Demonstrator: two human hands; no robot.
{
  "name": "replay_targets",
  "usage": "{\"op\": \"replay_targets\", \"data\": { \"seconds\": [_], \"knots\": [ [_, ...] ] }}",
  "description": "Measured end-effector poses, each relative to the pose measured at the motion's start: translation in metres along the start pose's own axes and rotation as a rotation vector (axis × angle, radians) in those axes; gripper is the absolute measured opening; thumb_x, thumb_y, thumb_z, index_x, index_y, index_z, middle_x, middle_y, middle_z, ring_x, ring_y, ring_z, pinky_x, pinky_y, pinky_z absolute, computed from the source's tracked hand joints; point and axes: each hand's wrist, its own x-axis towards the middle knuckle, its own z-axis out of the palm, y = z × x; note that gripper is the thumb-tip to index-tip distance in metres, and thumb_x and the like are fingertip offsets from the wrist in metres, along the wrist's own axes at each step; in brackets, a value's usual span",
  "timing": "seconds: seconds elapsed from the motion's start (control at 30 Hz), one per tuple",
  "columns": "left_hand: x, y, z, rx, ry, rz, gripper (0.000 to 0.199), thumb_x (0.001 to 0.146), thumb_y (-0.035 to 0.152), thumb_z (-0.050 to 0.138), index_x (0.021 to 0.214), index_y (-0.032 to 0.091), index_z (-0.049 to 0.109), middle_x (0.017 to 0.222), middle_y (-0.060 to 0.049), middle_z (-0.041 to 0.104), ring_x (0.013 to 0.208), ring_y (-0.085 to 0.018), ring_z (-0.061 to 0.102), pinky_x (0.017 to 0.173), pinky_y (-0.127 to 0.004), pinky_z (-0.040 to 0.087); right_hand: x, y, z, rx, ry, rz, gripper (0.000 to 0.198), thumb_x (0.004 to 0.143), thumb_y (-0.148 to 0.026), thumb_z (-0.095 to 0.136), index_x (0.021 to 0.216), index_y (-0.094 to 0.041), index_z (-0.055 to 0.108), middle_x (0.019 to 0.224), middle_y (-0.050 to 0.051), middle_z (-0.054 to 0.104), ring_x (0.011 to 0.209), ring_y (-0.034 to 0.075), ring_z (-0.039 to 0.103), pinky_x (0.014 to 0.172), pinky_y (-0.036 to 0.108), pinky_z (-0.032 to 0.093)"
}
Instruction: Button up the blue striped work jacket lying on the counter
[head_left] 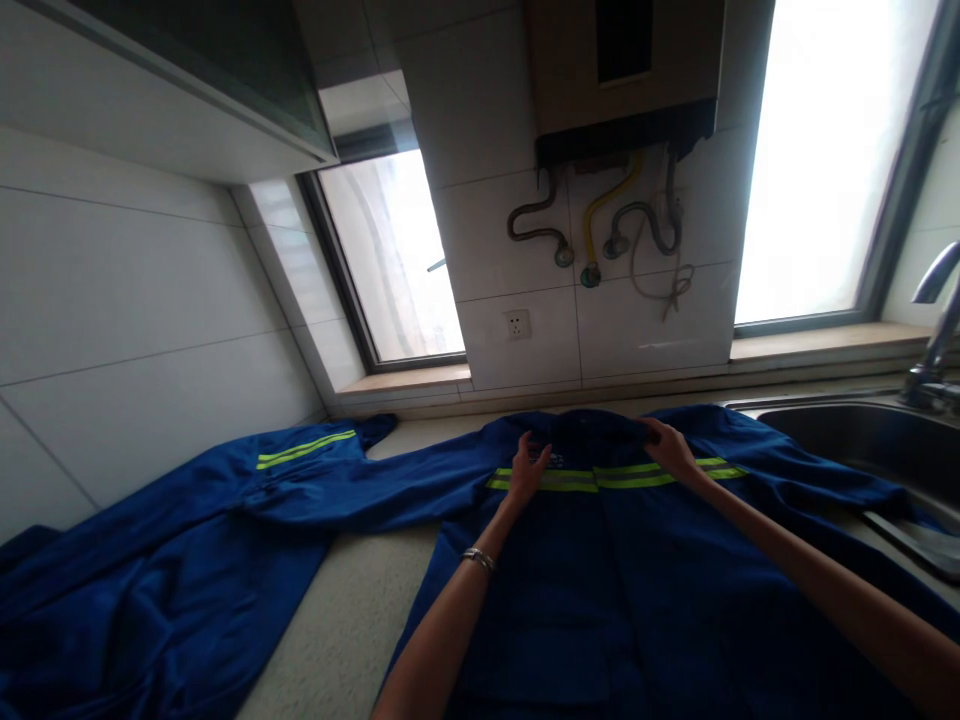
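Observation:
A blue work jacket [540, 580] with yellow-green reflective bands lies spread front side up on the counter. My left hand [531, 468] rests over its chest beside a small white print, thumb and fingers apart, and a bracelet circles that wrist. At the other side of the collar [589, 425], my right hand [670, 448] has its fingers closed on the jacket's edge. One sleeve stretches left and the other runs toward the sink. The jacket's lower part is dark and leaves the view at the bottom.
Another blue garment [180, 560] with a reflective band lies at left, partly under the jacket's sleeve. A steel sink [847, 425] with a faucet [937, 330] stands at right. A water heater [622, 80] with hoses hangs on the tiled wall between two windows, above a socket [517, 324].

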Motion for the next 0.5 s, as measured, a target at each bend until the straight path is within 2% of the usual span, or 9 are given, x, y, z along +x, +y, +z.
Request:
{"op": "replay_targets", "data": {
  "seconds": [0.07,0.13,0.17,0.23,0.3,0.4,0.5],
  "knots": [
    [0.006,0.007,0.01,-0.03,-0.008,-0.012,0.083,0.073,0.045,0.068,0.141,0.016,0.031,0.112,-0.013,0.056,0.081,-0.019,0.061,0.078,-0.034,0.048,-0.014,0.006,-0.003,-0.005,-0.089,-0.036,0.054,0.06,-0.011,0.048,0.111,-0.016,0.063,0.096,0.006,0.067,0.086,0.022,0.062,0.08,0.031,0.047],
    [0.01,0.012,0.022,-0.018,-0.035,0.016,0.087,0.062,0.037,0.078,0.137,0.017,0.04,0.114,-0.012,0.054,0.086,-0.021,0.059,0.084,-0.035,0.046,-0.022,0.009,-0.003,-0.013,-0.149,-0.058,0.053,0.058,-0.01,0.048,0.108,-0.015,0.064,0.095,0.007,0.066,0.085,0.022,0.061,0.08,0.031,0.046],
    [0.012,0.013,0.027,-0.027,-0.03,0.014,0.078,0.06,0.031,0.079,0.131,0.017,0.048,0.113,-0.012,0.054,0.09,-0.022,0.058,0.088,-0.036,0.045,-0.024,0.008,-0.003,-0.017,-0.167,-0.067,0.053,0.057,-0.011,0.05,0.108,-0.015,0.064,0.094,0.007,0.065,0.084,0.022,0.061,0.08,0.031,0.047],
    [0.013,0.013,0.037,-0.076,0.02,-0.03,0.049,0.064,0.021,0.073,0.112,0.016,0.064,0.108,-0.011,0.056,0.097,-0.024,0.056,0.095,-0.038,0.04,-0.028,0.005,-0.002,-0.021,-0.214,-0.078,0.053,0.059,-0.015,0.056,0.112,-0.014,0.063,0.096,0.008,0.063,0.085,0.022,0.059,0.079,0.032,0.047],
    [0.014,0.01,0.043,-0.135,0.078,-0.082,0.026,0.069,0.015,0.063,0.094,0.015,0.069,0.103,-0.011,0.058,0.101,-0.025,0.055,0.099,-0.04,0.037,-0.032,-0.002,0.0,-0.035,-0.226,-0.064,0.055,0.062,-0.024,0.063,0.116,-0.015,0.06,0.101,0.01,0.06,0.091,0.025,0.057,0.083,0.035,0.046],
    [0.015,0.006,0.045,-0.218,0.101,-0.109,0.019,0.071,0.014,0.057,0.086,0.015,0.068,0.102,-0.009,0.061,0.104,-0.024,0.054,0.1,-0.04,0.036,-0.034,-0.01,0.004,0.054,-0.133,0.015,0.049,0.067,-0.039,0.066,0.111,-0.018,0.064,0.104,0.011,0.059,0.099,0.029,0.054,0.092,0.042,0.04],
    [0.017,0.002,0.04,-0.345,0.044,-0.156,0.019,0.069,0.017,0.056,0.084,0.016,0.068,0.092,-0.006,0.065,0.094,-0.023,0.06,0.091,-0.038,0.044,-0.029,-0.012,0.009,0.289,-0.063,0.101,0.031,0.069,-0.04,0.062,0.09,-0.019,0.071,0.097,0.01,0.063,0.095,0.028,0.056,0.094,0.043,0.038]
  ]
}}
